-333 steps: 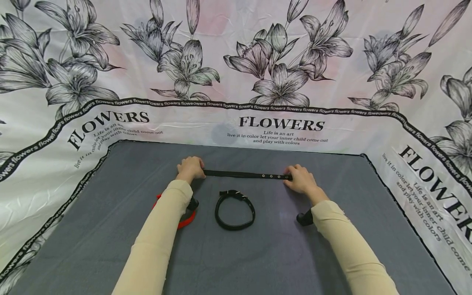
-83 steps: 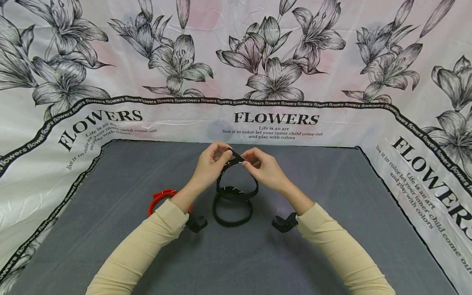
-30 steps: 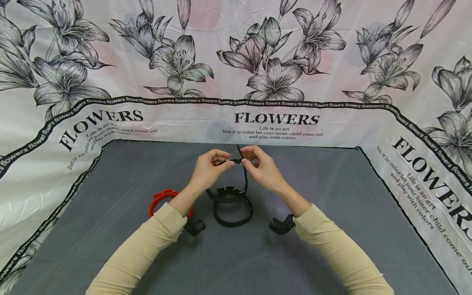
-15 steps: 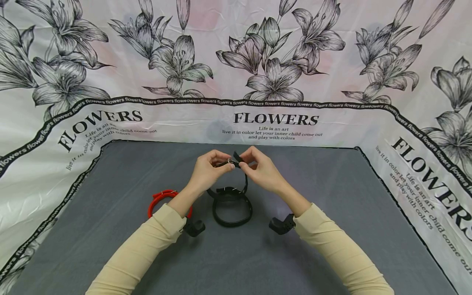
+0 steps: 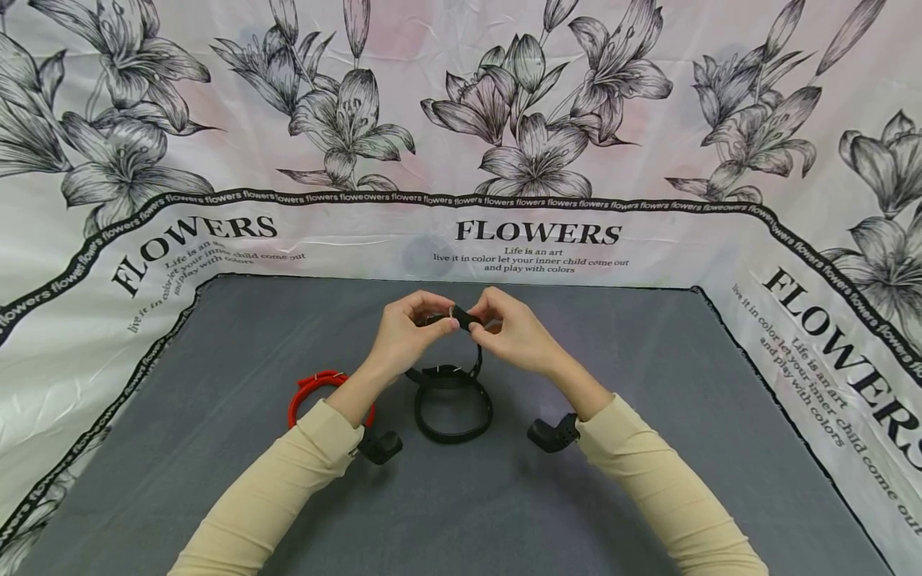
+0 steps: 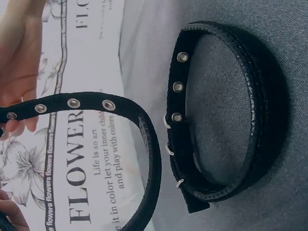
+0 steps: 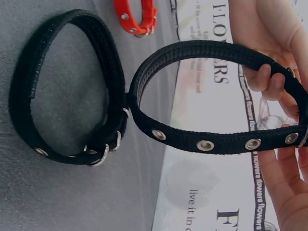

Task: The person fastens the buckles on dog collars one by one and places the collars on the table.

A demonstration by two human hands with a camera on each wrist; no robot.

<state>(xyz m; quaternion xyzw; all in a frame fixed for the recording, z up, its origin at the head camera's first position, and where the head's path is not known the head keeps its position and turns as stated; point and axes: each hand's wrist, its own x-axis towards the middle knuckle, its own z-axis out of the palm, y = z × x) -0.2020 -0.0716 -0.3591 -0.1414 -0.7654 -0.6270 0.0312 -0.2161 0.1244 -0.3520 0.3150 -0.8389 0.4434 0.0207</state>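
A black dog collar [image 7: 226, 146] with metal eyelets is bent into a loop above the second black collar. My left hand [image 5: 405, 330] pinches its buckle end between thumb and fingers. Opposite, my right hand [image 5: 515, 331] pinches the strap end, and the two sets of fingertips nearly meet at the buckle. Fingers partly cover the buckle, so whether the strap is fastened is unclear. Below, the second black collar [image 5: 452, 437] lies on the grey cloth as a buckled ring, its eyelets and metal rings showing in both wrist views.
A red collar [image 5: 306, 390], also a buckled ring, lies left of the black one, partly behind my left forearm. The grey cloth [image 5: 612, 512] covers the table. White flower-printed fabric [image 5: 540, 264] borders its back and sides.
Earlier the black collar was stretched straight between both hands; now it is looped with its ends together. Over the last second the strap's free end has swung down from upright to lie across the buckle.
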